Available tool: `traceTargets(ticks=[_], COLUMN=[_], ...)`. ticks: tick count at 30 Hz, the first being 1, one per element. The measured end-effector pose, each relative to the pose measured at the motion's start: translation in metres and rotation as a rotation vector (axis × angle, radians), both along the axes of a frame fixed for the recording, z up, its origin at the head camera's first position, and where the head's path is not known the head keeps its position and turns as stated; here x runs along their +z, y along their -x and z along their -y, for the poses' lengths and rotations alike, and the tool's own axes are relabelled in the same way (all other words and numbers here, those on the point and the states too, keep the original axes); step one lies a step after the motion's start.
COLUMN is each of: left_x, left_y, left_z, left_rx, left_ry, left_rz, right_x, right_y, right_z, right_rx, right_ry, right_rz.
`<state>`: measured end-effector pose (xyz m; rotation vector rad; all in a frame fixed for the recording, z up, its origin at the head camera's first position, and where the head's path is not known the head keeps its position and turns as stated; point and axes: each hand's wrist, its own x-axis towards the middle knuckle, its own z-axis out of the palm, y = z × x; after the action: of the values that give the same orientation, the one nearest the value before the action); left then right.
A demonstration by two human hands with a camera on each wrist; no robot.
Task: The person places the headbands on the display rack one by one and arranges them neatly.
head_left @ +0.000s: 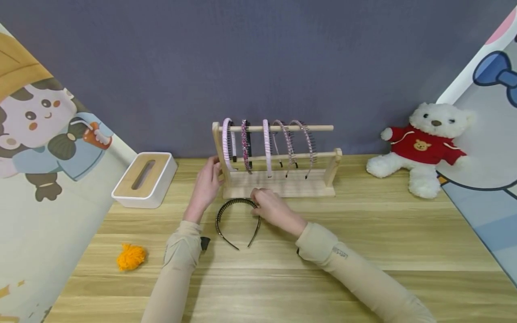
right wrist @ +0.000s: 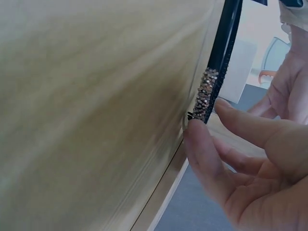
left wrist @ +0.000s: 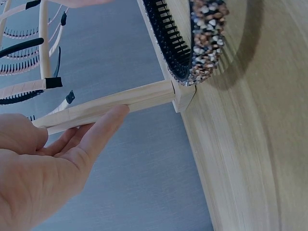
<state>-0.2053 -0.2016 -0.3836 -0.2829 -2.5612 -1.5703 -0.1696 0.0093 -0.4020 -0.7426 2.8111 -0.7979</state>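
A dark headband [head_left: 220, 215] with comb teeth lies curved in front of a wooden headband rack [head_left: 278, 188]; the left wrist view shows rhinestones on its band [left wrist: 207, 43]. My right hand [head_left: 274, 208] pinches this headband at its upper right, with thumb and forefinger at the rhinestone part [right wrist: 206, 91] in the right wrist view. At the rack's left end, my left hand [head_left: 208, 181] holds the upright post [left wrist: 144, 96], thumb stretched along it and the other fingers partly hidden. Several pink and glittery headbands [head_left: 266, 146] hang over the rack's bars.
A white tissue box [head_left: 149, 199] with a wooden lid stands left of the rack. Nearer the front left lies an orange yarn bundle [head_left: 131, 257]. A white teddy bear [head_left: 424, 150] in a red sweater sits at the right against the wall.
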Motion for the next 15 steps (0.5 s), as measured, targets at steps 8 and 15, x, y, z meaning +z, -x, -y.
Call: traceTargets(ticks=[8, 15], left_x=[0.001, 0.0014], left_y=[-0.0003, -0.0008], left_z=[-0.0003, -0.0004], left_rx=[-0.001, 0.001], left_ry=[-0.001, 0.009], left_rz=[0.003, 0.008], right_x=[-0.0036, -0.0028], right_y=[-0.001, -0.0016], right_z=[0.002, 0.0016], right_rx=[0.012, 0.003], right_ry=[-0.025, -0.016], right_rz=[-0.029, -0.001])
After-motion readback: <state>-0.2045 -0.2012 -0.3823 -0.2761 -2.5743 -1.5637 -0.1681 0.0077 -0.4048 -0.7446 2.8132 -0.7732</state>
